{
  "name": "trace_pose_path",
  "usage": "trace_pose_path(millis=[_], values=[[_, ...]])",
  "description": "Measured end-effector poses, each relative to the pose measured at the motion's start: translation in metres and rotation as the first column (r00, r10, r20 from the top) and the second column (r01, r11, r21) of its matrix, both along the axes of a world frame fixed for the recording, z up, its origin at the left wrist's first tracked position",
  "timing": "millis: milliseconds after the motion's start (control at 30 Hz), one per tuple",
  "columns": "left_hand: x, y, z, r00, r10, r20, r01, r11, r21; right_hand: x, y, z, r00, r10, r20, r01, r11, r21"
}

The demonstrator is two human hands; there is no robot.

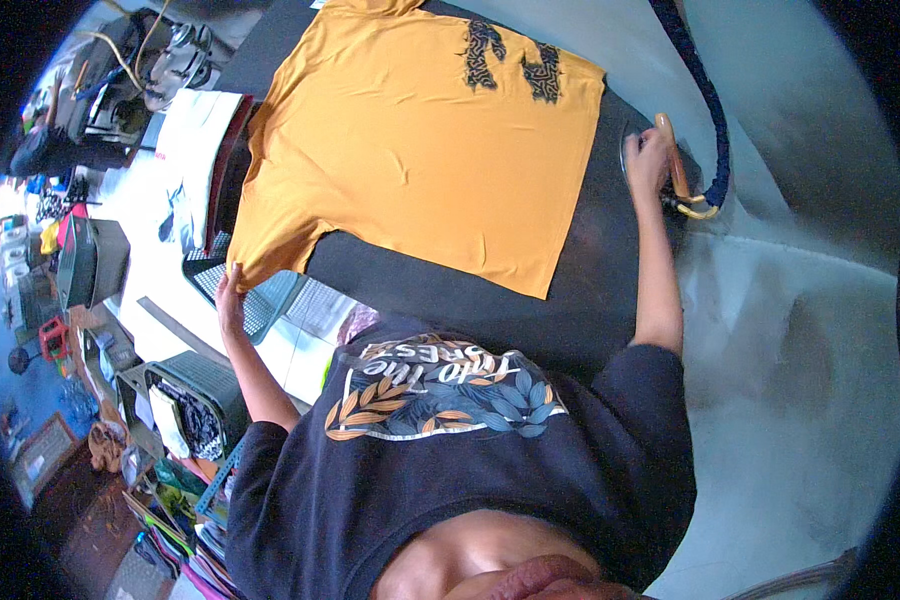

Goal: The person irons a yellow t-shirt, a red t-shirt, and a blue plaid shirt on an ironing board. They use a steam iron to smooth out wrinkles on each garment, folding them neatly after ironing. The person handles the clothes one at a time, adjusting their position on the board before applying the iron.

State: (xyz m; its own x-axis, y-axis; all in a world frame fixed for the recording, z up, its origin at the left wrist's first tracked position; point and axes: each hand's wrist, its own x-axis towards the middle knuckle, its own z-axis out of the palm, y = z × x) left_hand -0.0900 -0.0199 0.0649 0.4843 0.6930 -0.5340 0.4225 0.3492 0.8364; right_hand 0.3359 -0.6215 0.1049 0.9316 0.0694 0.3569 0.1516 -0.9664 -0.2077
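A yellow-orange T-shirt (427, 157) with black patterned print lies spread on a dark padded ironing surface (600, 247). My left hand (230, 298) pinches the edge of its near sleeve, at the left side of the surface. On the right, my right hand (647, 161) is at a clothes iron with a wooden handle (673, 161). The fingers are curled beside the handle, and blur hides whether they grip it. A dark wrapped hose (709, 97) with a yellow end runs up from the iron.
Folded white garments (191, 165) are stacked left of the shirt. Below my left hand stands a plastic basket (274, 296). Further left are a grey laundry basket with cloth in it (195, 405) and another grey basket (94, 262). A pale wall (780, 337) borders the right side.
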Motion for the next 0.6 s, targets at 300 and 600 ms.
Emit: trace_pose_path(millis=[300,600], values=[[-0.020,-0.006,-0.002,0.999,-0.039,0.011,0.040,0.999,-0.020,-0.256,0.033,-0.048,0.656,0.629,-0.417,-0.599,0.770,0.221],[-0.040,0.020,0.011,0.964,-0.252,-0.083,0.249,0.967,-0.047,-0.292,0.022,-0.047,0.812,0.528,-0.248,-0.487,0.848,0.210]])
